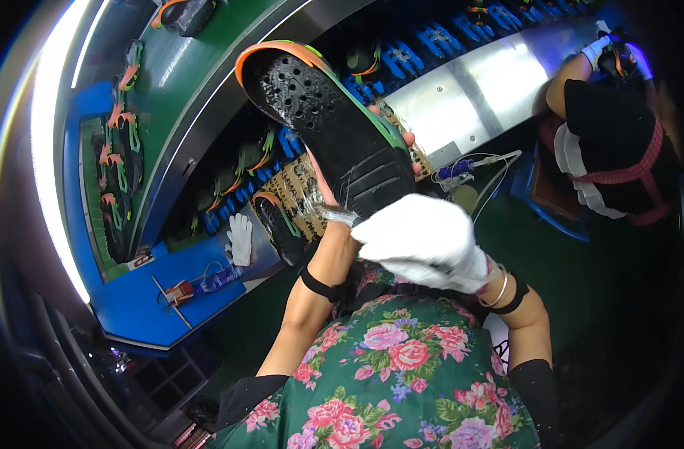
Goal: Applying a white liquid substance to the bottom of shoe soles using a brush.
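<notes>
A black shoe sole (357, 153) with an orange and green rim is raised in front of me. Its inner face shows round holes at the far end and has a wet shine there. My bare left hand (321, 185) is closed round it, thumb along the left edge and fingertips showing past the right edge. My right hand (424, 239), in a white glove, is closed on a brush (338, 215), whose bristles lie beside the sole's near left edge; whether they touch it I cannot tell. The glove hides the brush's handle.
A similar sole (279, 228) lies near brown patterned sheeting (301, 191) on the bench. To the left, a blue tabletop (143, 307) bears a spare white glove (240, 239). More soles (121, 168) sit on the green conveyor (162, 63). A co-worker (608, 135) sits at right.
</notes>
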Action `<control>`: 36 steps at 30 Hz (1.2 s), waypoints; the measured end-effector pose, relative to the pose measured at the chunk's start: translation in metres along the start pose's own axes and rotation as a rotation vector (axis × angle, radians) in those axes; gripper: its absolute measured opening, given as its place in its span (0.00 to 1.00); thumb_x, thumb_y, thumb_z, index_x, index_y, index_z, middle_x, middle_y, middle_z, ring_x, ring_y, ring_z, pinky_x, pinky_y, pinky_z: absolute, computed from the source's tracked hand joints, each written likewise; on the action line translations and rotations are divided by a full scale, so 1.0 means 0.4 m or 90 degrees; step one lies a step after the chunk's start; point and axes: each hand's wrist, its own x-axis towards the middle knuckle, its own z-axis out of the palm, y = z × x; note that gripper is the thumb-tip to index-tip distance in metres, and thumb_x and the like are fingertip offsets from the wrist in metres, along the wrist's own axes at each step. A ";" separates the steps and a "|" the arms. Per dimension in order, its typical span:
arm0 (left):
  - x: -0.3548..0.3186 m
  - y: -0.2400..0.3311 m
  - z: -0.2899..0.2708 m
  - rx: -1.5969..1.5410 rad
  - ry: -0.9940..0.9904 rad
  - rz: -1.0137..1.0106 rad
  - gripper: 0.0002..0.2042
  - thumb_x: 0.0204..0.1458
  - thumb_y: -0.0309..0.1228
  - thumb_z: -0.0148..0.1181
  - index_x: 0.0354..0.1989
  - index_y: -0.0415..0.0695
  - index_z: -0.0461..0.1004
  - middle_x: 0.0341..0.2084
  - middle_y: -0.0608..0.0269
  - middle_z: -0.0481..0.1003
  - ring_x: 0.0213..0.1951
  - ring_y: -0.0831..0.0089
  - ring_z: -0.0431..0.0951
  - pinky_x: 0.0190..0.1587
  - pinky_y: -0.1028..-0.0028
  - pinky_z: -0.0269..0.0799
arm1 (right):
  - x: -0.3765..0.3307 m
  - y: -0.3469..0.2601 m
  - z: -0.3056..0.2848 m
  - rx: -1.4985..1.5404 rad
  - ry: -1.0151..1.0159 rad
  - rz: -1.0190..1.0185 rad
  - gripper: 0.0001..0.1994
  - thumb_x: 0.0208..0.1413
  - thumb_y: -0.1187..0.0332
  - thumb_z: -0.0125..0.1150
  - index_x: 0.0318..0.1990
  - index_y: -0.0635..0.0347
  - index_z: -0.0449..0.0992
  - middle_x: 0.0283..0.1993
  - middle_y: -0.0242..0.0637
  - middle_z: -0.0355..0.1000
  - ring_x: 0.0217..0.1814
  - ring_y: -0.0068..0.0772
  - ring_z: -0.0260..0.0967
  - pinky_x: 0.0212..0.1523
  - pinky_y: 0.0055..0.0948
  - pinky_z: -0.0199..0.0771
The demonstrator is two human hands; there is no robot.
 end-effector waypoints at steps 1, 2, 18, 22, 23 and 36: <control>-0.002 -0.006 -0.003 -0.030 -0.015 0.013 0.49 0.54 0.76 0.46 0.77 0.55 0.52 0.63 0.27 0.67 0.55 0.28 0.76 0.56 0.37 0.75 | 0.000 0.007 -0.007 -0.035 0.024 0.003 0.15 0.51 0.75 0.72 0.48 0.57 0.86 0.49 0.39 0.84 0.50 0.42 0.83 0.50 0.38 0.83; 0.004 -0.025 0.005 -0.019 -0.021 0.049 0.49 0.54 0.76 0.47 0.76 0.54 0.52 0.62 0.26 0.67 0.54 0.26 0.76 0.56 0.36 0.76 | -0.001 0.013 -0.015 -0.073 0.050 0.008 0.15 0.51 0.74 0.73 0.48 0.57 0.86 0.48 0.39 0.84 0.50 0.41 0.83 0.49 0.37 0.83; 0.021 -0.019 0.010 -0.006 0.031 0.119 0.52 0.52 0.76 0.52 0.76 0.49 0.54 0.68 0.37 0.61 0.57 0.36 0.75 0.54 0.37 0.78 | -0.040 0.015 -0.015 -0.050 -0.056 0.014 0.15 0.47 0.74 0.75 0.44 0.54 0.86 0.48 0.39 0.84 0.45 0.41 0.82 0.47 0.36 0.82; 0.003 -0.004 -0.027 0.071 -0.053 0.041 0.53 0.52 0.71 0.58 0.78 0.47 0.50 0.73 0.42 0.54 0.63 0.31 0.68 0.58 0.36 0.76 | -0.037 0.015 -0.044 -0.008 0.025 0.097 0.13 0.46 0.75 0.76 0.42 0.53 0.87 0.44 0.38 0.85 0.43 0.40 0.83 0.46 0.35 0.82; 0.006 -0.005 -0.029 0.054 -0.061 0.031 0.54 0.52 0.70 0.59 0.79 0.46 0.49 0.74 0.41 0.52 0.64 0.29 0.67 0.59 0.38 0.76 | -0.042 0.013 -0.041 -0.050 0.014 0.086 0.13 0.47 0.74 0.75 0.42 0.53 0.87 0.45 0.38 0.84 0.44 0.40 0.83 0.46 0.35 0.82; -0.020 0.025 -0.008 0.064 -0.018 -0.154 0.51 0.56 0.68 0.50 0.77 0.38 0.52 0.70 0.28 0.59 0.58 0.32 0.75 0.59 0.41 0.75 | -0.061 -0.017 -0.040 -0.055 -0.004 0.072 0.12 0.50 0.77 0.71 0.44 0.57 0.87 0.46 0.40 0.84 0.45 0.42 0.83 0.48 0.36 0.83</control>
